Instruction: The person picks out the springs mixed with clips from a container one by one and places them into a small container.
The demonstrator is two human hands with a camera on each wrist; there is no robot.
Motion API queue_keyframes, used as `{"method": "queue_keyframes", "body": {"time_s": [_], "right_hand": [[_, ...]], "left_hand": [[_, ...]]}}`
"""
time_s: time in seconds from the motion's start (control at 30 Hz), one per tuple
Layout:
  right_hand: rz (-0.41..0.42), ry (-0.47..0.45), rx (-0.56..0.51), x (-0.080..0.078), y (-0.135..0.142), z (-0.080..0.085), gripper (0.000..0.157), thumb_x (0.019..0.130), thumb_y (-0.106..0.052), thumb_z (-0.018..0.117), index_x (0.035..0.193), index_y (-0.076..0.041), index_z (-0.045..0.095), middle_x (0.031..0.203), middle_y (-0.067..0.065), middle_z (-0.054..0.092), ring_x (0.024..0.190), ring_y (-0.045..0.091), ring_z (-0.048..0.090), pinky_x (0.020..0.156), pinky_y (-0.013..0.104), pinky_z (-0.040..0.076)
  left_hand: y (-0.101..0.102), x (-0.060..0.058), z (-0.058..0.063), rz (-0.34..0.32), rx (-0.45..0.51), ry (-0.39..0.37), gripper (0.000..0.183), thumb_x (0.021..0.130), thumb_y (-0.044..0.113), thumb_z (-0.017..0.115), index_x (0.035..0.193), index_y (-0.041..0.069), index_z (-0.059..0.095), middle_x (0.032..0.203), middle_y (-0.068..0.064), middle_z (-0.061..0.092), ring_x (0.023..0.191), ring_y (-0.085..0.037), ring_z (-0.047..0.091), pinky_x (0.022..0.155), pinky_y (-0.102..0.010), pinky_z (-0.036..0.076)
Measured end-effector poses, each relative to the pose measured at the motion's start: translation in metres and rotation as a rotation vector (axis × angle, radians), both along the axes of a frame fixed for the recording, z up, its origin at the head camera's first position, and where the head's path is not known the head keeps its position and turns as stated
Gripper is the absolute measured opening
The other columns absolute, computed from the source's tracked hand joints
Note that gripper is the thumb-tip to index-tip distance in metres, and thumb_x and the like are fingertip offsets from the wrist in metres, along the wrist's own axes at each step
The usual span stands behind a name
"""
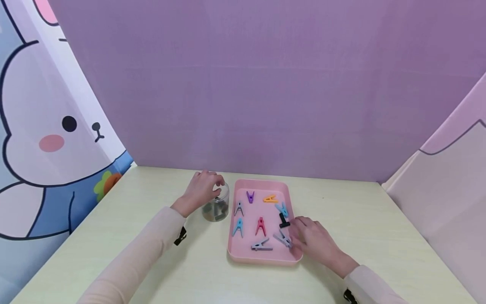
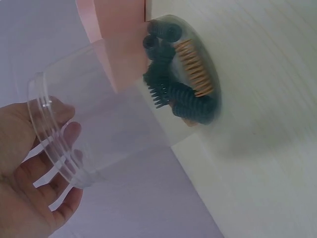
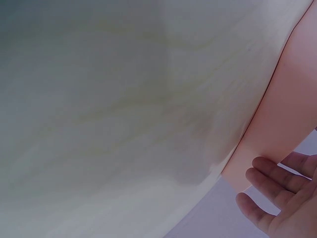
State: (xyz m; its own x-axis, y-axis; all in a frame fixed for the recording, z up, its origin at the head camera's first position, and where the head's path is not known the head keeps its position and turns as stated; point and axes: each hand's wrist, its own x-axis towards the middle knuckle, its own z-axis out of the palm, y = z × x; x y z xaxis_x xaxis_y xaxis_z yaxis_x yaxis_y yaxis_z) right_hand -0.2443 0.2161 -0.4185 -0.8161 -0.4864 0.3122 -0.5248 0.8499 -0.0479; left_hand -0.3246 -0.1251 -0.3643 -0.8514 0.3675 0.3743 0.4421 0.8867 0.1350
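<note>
My left hand (image 1: 205, 187) is at the mouth of a clear jar (image 1: 224, 195), its fingers loosely bent at the rim and nothing visible between them. Inside the jar, the left wrist view shows several dark green springs (image 2: 190, 104) and an orange spring (image 2: 194, 68). My right hand (image 1: 317, 240) is at the right side of a pink tray (image 1: 262, 259), fingers loosely spread and holding nothing visible. Near those fingers lie a grey clip (image 1: 284, 240) and a black T-shaped piece (image 1: 283, 221).
Other spring clips lie spread in the tray: purple (image 1: 250, 196), orange (image 1: 271, 199), red (image 1: 260, 226), several blue and grey. Jar and tray stand side by side on a pale table (image 1: 182, 270). A purple cloth wall (image 1: 258, 105) rises behind, with patterned cloth at both sides.
</note>
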Motion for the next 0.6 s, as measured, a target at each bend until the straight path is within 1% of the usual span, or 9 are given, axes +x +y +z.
{"method": "queue_keyframes", "body": {"time_s": [0.1,0.13,0.3,0.47,0.6], "right_hand": [[0.001,0.002,-0.004,0.0,0.0,0.0,0.041,0.077,-0.027,0.07,0.11,-0.004,0.061,0.111,0.01,0.061,0.106,0.025,0.056,0.083,0.043,0.047],[0.002,0.005,-0.003,0.0,0.0,0.0,0.041,0.077,-0.027,0.07,0.109,-0.004,0.061,0.111,0.01,0.061,0.106,0.025,0.056,0.083,0.043,0.048],[0.003,0.01,0.0,-0.001,0.0,0.0,0.04,0.077,-0.027,0.069,0.109,-0.004,0.061,0.111,0.01,0.062,0.106,0.025,0.056,0.083,0.043,0.048],[0.001,0.006,0.0,-0.001,0.0,0.0,0.041,0.077,-0.028,0.07,0.109,-0.004,0.061,0.11,0.011,0.062,0.105,0.025,0.056,0.082,0.043,0.048],[0.004,0.016,0.0,0.0,0.0,0.0,0.041,0.077,-0.027,0.07,0.109,-0.003,0.061,0.11,0.011,0.062,0.105,0.026,0.057,0.082,0.043,0.048]], "left_hand": [[0.001,0.002,0.003,-0.004,-0.001,0.008,0.014,0.077,0.015,0.068,0.092,0.015,0.068,0.084,-0.001,0.066,0.084,-0.023,0.056,0.077,-0.043,0.043],[0.002,0.003,0.005,-0.005,-0.001,0.0,0.015,0.078,0.015,0.067,0.093,0.015,0.068,0.085,-0.001,0.066,0.085,-0.023,0.057,0.078,-0.043,0.043],[0.006,0.004,0.01,-0.031,0.015,0.042,0.014,0.078,0.015,0.067,0.092,0.015,0.068,0.086,0.0,0.067,0.084,-0.022,0.056,0.075,-0.041,0.043],[0.016,0.007,0.016,-0.046,0.01,0.048,0.015,0.079,0.017,0.068,0.094,0.016,0.068,0.087,0.0,0.067,0.087,-0.021,0.056,0.078,-0.041,0.043],[0.028,0.011,0.017,-0.071,-0.003,0.048,0.017,0.079,0.019,0.068,0.096,0.017,0.068,0.089,0.001,0.067,0.089,-0.02,0.056,0.081,-0.041,0.043]]}}
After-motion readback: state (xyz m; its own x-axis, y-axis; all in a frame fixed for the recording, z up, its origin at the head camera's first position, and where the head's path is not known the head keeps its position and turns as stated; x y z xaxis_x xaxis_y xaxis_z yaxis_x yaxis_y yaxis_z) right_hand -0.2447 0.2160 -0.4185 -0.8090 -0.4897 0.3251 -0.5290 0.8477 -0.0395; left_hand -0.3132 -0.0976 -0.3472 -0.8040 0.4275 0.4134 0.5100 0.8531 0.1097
